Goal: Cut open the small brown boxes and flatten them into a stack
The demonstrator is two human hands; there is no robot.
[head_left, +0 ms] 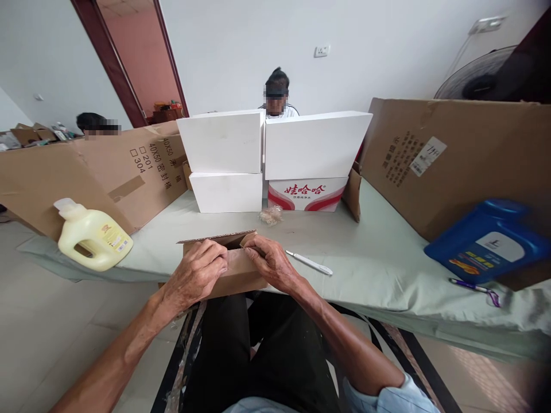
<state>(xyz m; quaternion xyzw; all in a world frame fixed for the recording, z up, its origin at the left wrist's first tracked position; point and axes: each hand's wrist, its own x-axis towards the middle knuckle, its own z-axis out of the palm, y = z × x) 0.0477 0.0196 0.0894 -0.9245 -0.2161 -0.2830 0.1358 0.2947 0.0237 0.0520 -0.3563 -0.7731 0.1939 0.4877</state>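
A small brown cardboard box point(239, 278) rests at the table's near edge, its top at least partly open and a flap raised at the back. My left hand point(202, 267) is closed on the box's left upper edge, fingers curled over it. On the right upper corner, my right hand point(273, 261) grips a flap of the same box, thumb and fingers pressed together. Just right of that hand lies a slim white scalpel-like knife point(309, 263). Behind the box sits a small crumpled clump of clear, tan-tinted material point(271, 215). The box's inside is mostly hidden.
White boxes point(224, 143) are stacked at the back, one printed box point(307, 195) below. Large cardboard sheets point(456, 166) flank both sides. A yellow jug point(97, 238) leans left; a blue bottle point(491, 241) and purple pen point(473, 287) lie right. A person point(278, 94) sits opposite, another point(92, 123) left.
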